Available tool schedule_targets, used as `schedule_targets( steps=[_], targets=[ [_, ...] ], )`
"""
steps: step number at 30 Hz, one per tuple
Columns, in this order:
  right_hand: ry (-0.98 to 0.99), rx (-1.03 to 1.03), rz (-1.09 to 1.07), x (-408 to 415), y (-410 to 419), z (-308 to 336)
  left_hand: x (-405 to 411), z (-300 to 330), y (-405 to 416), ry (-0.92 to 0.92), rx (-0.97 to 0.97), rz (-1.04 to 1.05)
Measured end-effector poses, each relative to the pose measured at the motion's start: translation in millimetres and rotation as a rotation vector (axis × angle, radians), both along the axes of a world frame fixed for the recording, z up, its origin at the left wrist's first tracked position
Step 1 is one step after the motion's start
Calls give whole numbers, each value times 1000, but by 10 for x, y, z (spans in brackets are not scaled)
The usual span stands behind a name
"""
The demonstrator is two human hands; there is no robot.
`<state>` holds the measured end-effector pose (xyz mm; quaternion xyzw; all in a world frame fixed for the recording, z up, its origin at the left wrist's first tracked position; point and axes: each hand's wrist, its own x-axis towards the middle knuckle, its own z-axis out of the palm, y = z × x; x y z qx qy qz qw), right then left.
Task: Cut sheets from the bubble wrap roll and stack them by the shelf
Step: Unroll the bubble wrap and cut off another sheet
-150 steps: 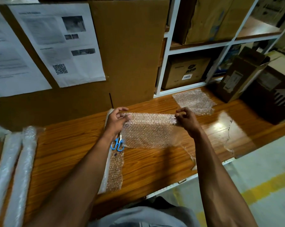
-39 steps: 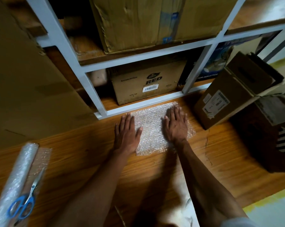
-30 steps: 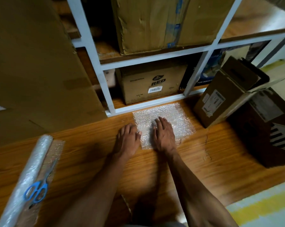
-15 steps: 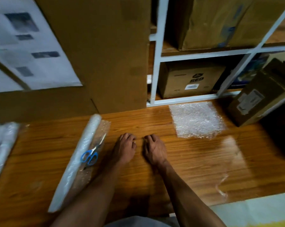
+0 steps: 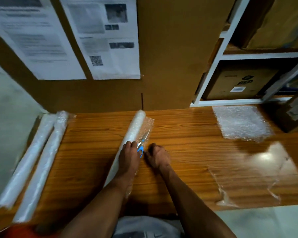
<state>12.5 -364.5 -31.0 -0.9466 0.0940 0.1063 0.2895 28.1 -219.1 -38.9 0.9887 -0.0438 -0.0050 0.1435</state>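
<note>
My left hand (image 5: 129,157) rests flat on bubble wrap roll (image 5: 130,141) at centre, right hand (image 5: 157,156) loosely curled empty beside blue scissors (image 5: 142,145); film's light, floppy, so grab loose edge (image 5: 148,124), stack (image 5: 242,123) at 2 o'clock.

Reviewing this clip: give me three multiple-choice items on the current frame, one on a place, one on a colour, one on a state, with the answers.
1. Where do the cut sheets lie?
A. by the shelf
B. on the floor
C. on the spare rolls

2. What colour are the scissors' handles?
A. red
B. blue
C. black

3. What is the left hand doing?
A. hanging off the table
B. resting on the roll
C. pressing the sheets

Answers: A, they lie at the shelf's foot; B, blue shows between the hands; B, it lies on the roll.
</note>
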Motion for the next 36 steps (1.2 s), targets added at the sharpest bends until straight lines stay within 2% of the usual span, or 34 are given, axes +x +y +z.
schedule_targets(
  steps=[4,11,13,16,18,20,25,28,32,36],
  targets=[
    [41,-29,-70,3,237,34,39,68,91,53,53,-2],
    [66,-41,-177,-43,401,86,160,148,150,105,-36,41],
    [92,-62,-183,-50,474,107,198,60,177,147,-209,73],
    [144,-126,-179,-49,598,109,245,3,240,332,-673,173],
    [159,-158,-170,-38,642,95,260,22,274,424,-914,247],
    [172,-171,-168,-25,655,88,267,62,301,492,-1039,278],
    [205,-202,-171,-12,635,27,282,122,387,640,-1057,295],
    [206,-187,-167,-30,597,26,280,135,446,617,-1025,320],
    [128,19,-275,-130,444,41,370,125,589,518,-890,335],
    [46,262,-415,-158,205,28,430,190,699,379,-614,301]
  ],
)
